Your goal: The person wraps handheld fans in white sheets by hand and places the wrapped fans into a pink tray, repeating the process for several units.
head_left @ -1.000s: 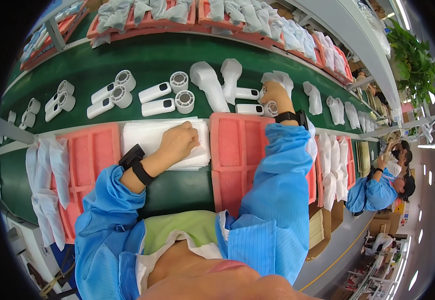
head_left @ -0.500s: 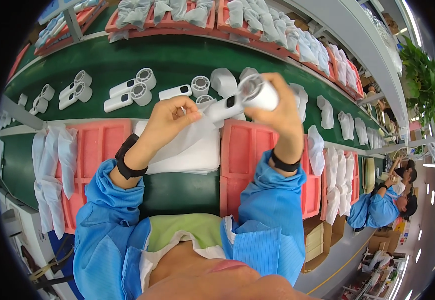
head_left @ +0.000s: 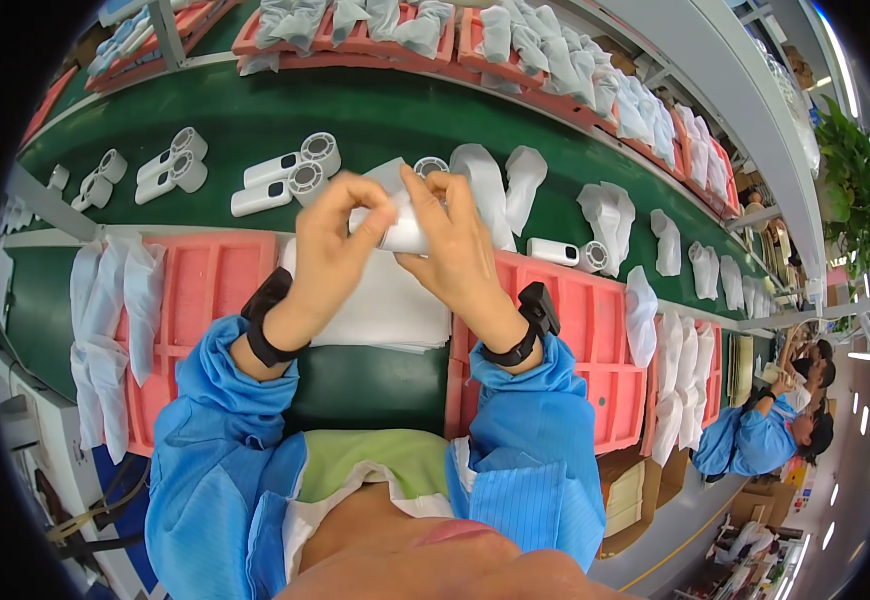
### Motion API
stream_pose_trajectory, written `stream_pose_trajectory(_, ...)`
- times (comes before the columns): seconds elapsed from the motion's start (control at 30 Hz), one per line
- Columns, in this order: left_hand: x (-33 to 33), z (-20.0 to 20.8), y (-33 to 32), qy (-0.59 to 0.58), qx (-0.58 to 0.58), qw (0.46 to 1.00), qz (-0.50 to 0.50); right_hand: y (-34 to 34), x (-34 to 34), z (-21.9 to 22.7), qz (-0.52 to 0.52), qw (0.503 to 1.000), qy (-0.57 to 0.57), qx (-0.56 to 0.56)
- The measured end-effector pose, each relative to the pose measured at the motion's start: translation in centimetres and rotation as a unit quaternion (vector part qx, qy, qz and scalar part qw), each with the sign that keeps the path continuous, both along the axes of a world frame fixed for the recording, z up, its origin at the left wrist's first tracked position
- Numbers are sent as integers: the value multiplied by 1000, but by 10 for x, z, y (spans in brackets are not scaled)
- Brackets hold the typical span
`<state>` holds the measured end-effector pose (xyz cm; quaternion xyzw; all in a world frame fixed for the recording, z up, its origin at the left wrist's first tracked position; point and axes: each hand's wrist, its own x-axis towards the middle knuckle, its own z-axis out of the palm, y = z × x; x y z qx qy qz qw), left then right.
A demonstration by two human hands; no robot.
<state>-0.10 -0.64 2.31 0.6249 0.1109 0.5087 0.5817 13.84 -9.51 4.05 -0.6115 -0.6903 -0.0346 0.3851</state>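
Note:
Both of my hands are together over a stack of white wrapping sheets (head_left: 380, 305). A white, rounded device (head_left: 407, 236) lies between them, with a thin white sheet (head_left: 389, 174) rising behind. My left hand (head_left: 350, 225) pinches the near left end with thumb and fingertips. My right hand (head_left: 450, 235) closes around the other end, fingers over the top. Most of the device is hidden by my fingers, so how far the sheet goes around it is unclear. Just beyond, another device's round vented head (head_left: 432, 166) shows on the green belt (head_left: 375, 115).
White devices with round heads (head_left: 290, 175) line the belt at left. One device (head_left: 555, 250) lies at the belt's near edge, right. Wrapped devices (head_left: 525, 185) stand farther right. Pink trays (head_left: 575, 300) flank the sheets; filled trays (head_left: 345, 55) sit on the far shelf. People (head_left: 755, 430) work at right.
My right hand has come left and down with the device, toward my left hand. The device's round head, plainly seen before, is now covered. The whole view has shifted slightly.

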Motion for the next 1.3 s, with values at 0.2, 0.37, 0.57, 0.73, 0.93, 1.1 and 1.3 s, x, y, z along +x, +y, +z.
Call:
stream_pose_trajectory(0.2, 10, 0, -33, 107, 295, 944, 107, 0, 17, -2, -58, 996, -16, 60)
stream_pose_trajectory(0.37, 13, 4, -41, 142, 266, 947, 110, 3, 21, -10, -93, 990, 18, 108)
stream_pose_trajectory(0.57, 11, 15, -9, 157, 246, 949, 123, -7, -3, -8, 114, 934, 337, -10)
stream_pose_trajectory(0.73, -7, 23, 16, 28, 96, 978, -184, -2, 18, 4, 115, 980, 157, 49)
stream_pose_trajectory(0.93, 4, 20, -3, 51, 138, 987, 70, -11, 29, -4, -28, 999, 19, 15)
stream_pose_trajectory(1.1, 17, 25, -15, 57, 250, 954, 159, -14, 25, -8, -95, 994, -48, 37)
stream_pose_trajectory(1.3, 27, 30, -17, 51, 351, 916, 187, -22, 42, 10, -76, 996, 40, 18)
